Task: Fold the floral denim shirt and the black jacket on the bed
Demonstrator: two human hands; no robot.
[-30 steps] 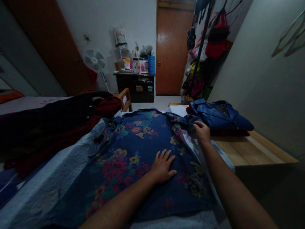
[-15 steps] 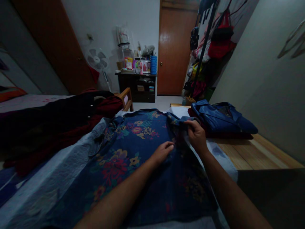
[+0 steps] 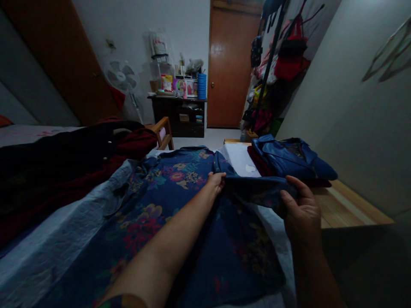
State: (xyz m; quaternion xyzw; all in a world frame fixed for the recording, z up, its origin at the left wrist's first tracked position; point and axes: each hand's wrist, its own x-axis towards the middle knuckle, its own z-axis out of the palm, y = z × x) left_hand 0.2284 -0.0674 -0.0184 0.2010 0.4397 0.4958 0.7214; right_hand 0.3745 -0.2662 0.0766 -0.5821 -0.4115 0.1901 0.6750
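While the dark-blue floral shirt (image 3: 184, 194) lies spread over a pale quilted cover (image 3: 83, 226), the left hand (image 3: 217, 182) and right hand (image 3: 302, 209), set apart, pinch its outstretched sleeve (image 3: 255, 188). Straightening that sleeve seems the step in hand; the next move probably calls for even tension.

Home, perhaps dim bedroom: fan (image 3: 120, 77), clothes pile (image 3: 77, 149), hung bags (image 3: 291, 48).

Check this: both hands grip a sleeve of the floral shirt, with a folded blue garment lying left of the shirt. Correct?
Wrong side: in the head view, the folded blue garment lies right of the floral shirt. The left hand and right hand grip its sleeve.
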